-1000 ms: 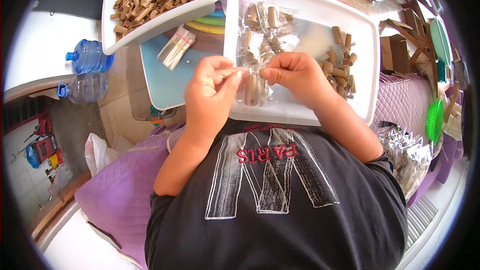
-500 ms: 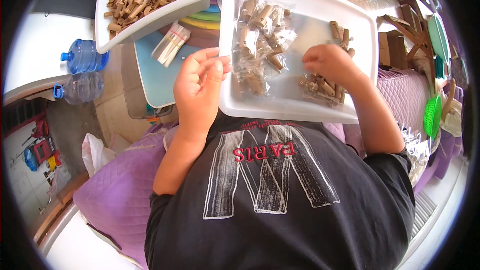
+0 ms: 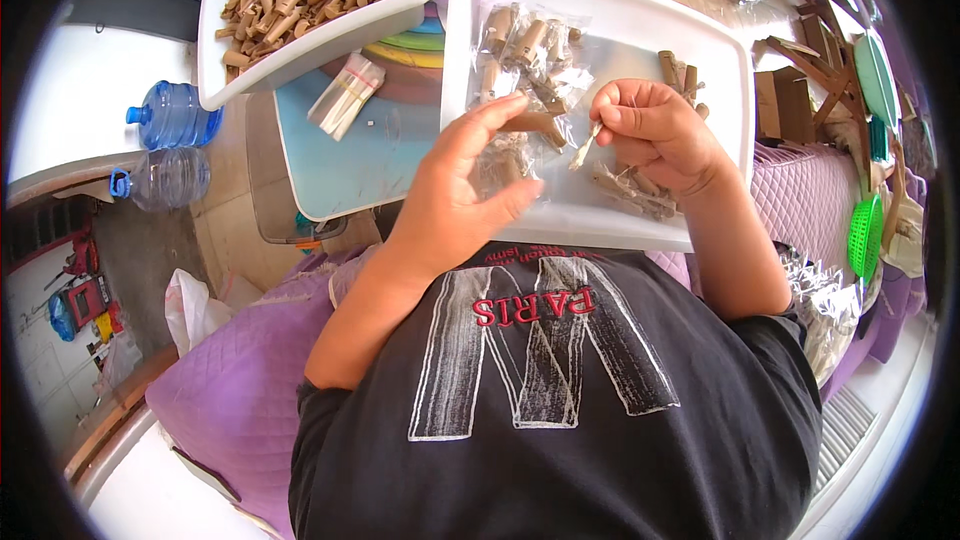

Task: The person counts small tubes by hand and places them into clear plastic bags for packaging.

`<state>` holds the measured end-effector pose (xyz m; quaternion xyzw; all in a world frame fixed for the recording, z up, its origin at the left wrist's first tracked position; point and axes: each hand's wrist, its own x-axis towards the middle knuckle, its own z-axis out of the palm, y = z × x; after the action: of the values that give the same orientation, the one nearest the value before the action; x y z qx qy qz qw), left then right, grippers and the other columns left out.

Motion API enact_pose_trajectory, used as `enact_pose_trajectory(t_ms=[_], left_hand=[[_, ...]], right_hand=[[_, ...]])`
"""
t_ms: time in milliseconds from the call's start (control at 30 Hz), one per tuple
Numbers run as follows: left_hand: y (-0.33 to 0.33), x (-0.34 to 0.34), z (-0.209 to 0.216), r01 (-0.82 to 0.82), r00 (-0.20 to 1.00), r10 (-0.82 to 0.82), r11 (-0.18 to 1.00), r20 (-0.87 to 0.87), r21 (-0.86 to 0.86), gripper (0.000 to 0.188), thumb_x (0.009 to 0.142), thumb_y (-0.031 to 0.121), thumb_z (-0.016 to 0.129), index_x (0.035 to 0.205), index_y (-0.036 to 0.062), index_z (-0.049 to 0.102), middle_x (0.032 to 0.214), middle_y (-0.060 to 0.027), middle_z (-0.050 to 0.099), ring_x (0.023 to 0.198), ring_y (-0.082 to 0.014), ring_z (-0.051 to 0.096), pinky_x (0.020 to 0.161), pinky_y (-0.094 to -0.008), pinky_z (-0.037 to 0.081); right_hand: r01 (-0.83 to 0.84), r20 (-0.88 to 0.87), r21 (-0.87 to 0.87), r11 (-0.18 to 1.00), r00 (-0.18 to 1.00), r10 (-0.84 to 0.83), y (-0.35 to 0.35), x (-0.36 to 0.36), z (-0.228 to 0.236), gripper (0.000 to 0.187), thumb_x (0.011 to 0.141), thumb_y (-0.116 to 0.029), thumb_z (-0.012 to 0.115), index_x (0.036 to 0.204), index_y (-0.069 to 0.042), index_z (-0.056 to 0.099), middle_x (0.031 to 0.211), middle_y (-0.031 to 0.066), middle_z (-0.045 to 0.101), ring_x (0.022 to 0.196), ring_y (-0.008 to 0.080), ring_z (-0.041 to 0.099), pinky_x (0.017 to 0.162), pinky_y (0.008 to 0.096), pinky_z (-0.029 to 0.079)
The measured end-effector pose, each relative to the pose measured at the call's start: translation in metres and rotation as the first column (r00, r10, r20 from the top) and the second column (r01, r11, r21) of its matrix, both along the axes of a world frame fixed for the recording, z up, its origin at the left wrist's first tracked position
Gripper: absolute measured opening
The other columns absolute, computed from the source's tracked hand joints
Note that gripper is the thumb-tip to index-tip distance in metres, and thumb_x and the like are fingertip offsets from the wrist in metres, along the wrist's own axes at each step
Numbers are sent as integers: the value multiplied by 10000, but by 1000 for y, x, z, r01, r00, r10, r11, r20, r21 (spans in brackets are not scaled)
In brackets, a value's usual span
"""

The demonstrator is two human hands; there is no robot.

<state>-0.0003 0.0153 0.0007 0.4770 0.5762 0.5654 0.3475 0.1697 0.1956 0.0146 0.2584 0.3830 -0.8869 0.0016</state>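
My right hand [image 3: 655, 135] is closed in a pinch over the white plastic tray [image 3: 600, 215]. A small, pale, slender piece [image 3: 582, 153] hangs down from its fingertips; I cannot make out its kind. My left hand [image 3: 455, 185] is open at the tray's left side, thumb and fingers apart, hovering by clear bags [image 3: 530, 45] that hold brown tube-like pieces. A brown piece [image 3: 535, 124] shows just past its fingertips. Loose brown tubes [image 3: 680, 75] lie at the tray's right, and more pieces [image 3: 635, 190] sit partly hidden beneath my right hand.
A white bin [image 3: 310, 50] heaped with brown curved pieces stands at upper left. Beside it, a packet of pale sticks [image 3: 347, 95] lies on a light-blue surface [image 3: 320, 165]. Two large water bottles [image 3: 175, 115] are farther left. A green basket [image 3: 865, 235] is at the right.
My right hand has lifted and turned, and a pale slender piece now shows in its fingers. My left hand has moved right, from the tray's rim to over the bags, with its fingers spreading.
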Motion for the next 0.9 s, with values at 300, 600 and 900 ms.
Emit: enact_pose_trajectory(t_ms=[300,600,900], left_hand=[[13,11,-6,120,806,-43,988,590,-92,399,774,55,673,1123,4,484,1054,-78,573,992,-152,548,883,-286,433],[10,13,-7,168,705,23,966,709,-199,280,787,36,662,1030,-6,528,920,-50,596,839,-105,572,774,-243,477],[0,3,3,-35,728,154,982,669,-187,283,814,48,634,1066,-26,527,929,-59,599,858,-116,581,787,-238,480]], right_hand=[[107,-268,-409,906,935,-231,-39,-27,-5,147,899,-131,512,982,-18,556,828,44,606,400,24,262,371,168,207],[456,-175,-35,890,873,-454,-48,-40,-1,102,879,-123,561,896,-28,590,816,54,619,440,37,366,407,178,289],[108,-96,991,74,985,-146,-38,-26,18,50,761,10,635,804,-15,631,762,37,610,687,70,551,609,229,447]])
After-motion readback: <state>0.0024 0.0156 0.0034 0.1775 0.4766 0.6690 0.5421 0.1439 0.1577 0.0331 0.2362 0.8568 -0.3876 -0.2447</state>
